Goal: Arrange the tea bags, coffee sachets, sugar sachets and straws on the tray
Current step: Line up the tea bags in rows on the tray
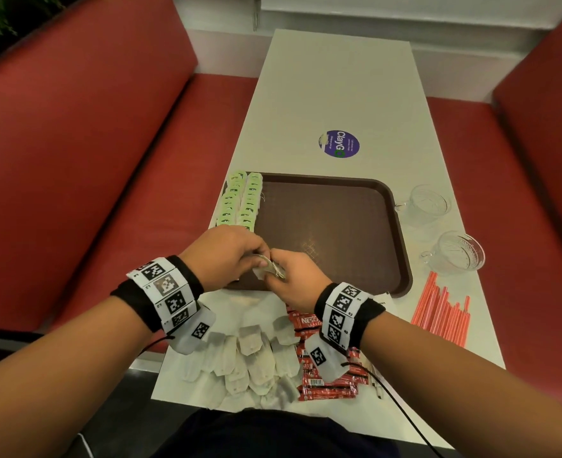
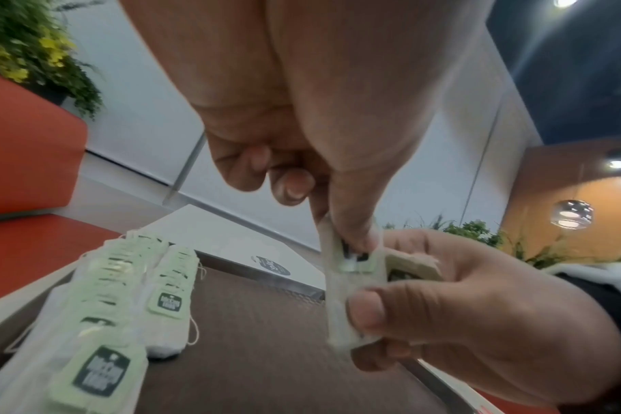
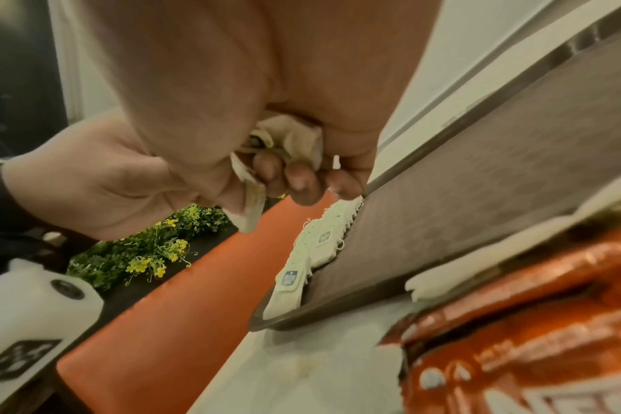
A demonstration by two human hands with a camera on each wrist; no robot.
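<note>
Over the near left corner of the brown tray [image 1: 332,226], both hands meet on a small bunch of tea bags [image 1: 269,267]. My left hand [image 1: 260,254] pinches one tea bag [image 2: 341,294] by its green tag end. My right hand [image 1: 278,272] grips the rest of the bunch [image 3: 294,140] in curled fingers. Two rows of green-tagged tea bags [image 1: 240,200] lie along the tray's left side. Loose tea bags [image 1: 253,355] and red coffee sachets [image 1: 309,358] lie on the table under my wrists. Orange straws [image 1: 445,312] lie to the right.
Two glass cups [image 1: 428,201] [image 1: 458,251] stand right of the tray. A purple sticker [image 1: 339,144] marks the white table beyond it. Red bench seats [image 1: 107,160] run along both sides of the narrow table.
</note>
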